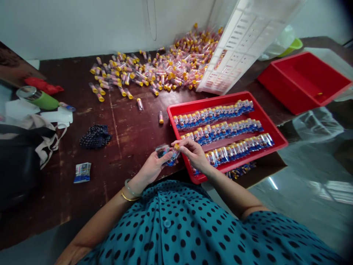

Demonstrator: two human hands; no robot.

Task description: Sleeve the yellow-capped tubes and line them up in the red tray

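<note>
My left hand point(152, 166) is closed on a few small printed packets point(162, 150) and a blue-labelled one with a yellow top point(173, 155). The fingers of my right hand point(195, 154) pinch at that yellow top, so both hands meet on the same packet. Just right of them sits a red tray point(197, 178) with three rows of blue packets with yellow-capped tubes point(215, 131). Two single yellow-capped tubes lie beyond my hands: one tube point(161, 117) near the tray's corner, another tube point(140, 104) farther off.
A heap of yellow-capped tubes point(165, 71) covers the table's back. A white perforated crate point(228, 48) stands tilted beside a red bin point(286, 88). At left lie a stack of flat packets point(82, 173), dark cloth point(96, 137), a green bottle point(41, 99) and a bag point(22, 154).
</note>
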